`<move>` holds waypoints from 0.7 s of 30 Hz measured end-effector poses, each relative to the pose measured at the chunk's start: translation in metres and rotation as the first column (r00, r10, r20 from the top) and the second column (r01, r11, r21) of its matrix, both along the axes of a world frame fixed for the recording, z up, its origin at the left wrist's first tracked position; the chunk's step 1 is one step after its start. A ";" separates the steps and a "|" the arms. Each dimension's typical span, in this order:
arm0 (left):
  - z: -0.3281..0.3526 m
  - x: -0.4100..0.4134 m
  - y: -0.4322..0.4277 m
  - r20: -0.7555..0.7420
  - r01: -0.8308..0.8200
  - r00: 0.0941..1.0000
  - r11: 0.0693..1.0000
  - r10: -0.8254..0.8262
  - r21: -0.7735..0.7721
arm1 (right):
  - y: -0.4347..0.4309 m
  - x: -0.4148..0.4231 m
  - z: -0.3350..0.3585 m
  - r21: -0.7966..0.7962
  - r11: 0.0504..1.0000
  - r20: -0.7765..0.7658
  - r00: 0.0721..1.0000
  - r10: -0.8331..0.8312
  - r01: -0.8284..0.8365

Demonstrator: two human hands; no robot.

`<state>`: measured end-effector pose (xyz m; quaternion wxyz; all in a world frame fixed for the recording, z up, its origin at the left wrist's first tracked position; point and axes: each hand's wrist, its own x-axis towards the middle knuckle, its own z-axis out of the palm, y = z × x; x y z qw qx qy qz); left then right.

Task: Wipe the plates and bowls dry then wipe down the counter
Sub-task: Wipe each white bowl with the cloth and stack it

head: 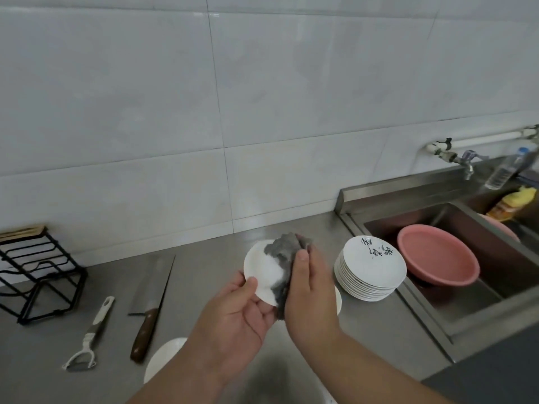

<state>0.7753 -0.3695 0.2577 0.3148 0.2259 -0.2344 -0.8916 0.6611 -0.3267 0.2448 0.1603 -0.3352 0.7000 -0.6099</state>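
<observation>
My left hand (239, 313) grips a small white plate (262, 269) by its lower edge, holding it tilted above the steel counter (204, 275). My right hand (309, 290) grips a grey cloth (284, 252) and presses it against the plate's right side. A stack of several white plates (370, 269) with dark brush lettering on top stands to the right, beside the sink. Another white dish (163, 360) lies on the counter under my left forearm, and a white rim (338, 298) peeks out behind my right hand.
A cleaver (151, 298) with a brown handle and a white peeler (90, 336) lie on the left of the counter. A black wire rack (38, 272) stands at far left. The steel sink (472, 304) holds a pink basin (437, 258); a tap (463, 161) juts out above it.
</observation>
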 end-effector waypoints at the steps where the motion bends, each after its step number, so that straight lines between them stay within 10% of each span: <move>1: -0.003 0.000 -0.001 -0.012 0.001 1.000 0.999 0.000 0.033 | 0.003 0.002 -0.007 0.020 1.000 -0.064 0.998 0.025 -0.024; 14: -0.070 0.018 -0.029 0.259 0.014 0.964 0.988 -0.055 0.156 | 0.058 -0.052 -0.025 0.640 0.705 0.203 0.952 0.230 -0.307; 21: -0.108 0.001 -0.011 0.351 0.163 0.912 0.973 -0.212 0.165 | 0.073 -0.050 -0.041 0.611 0.670 0.389 0.897 0.209 -0.421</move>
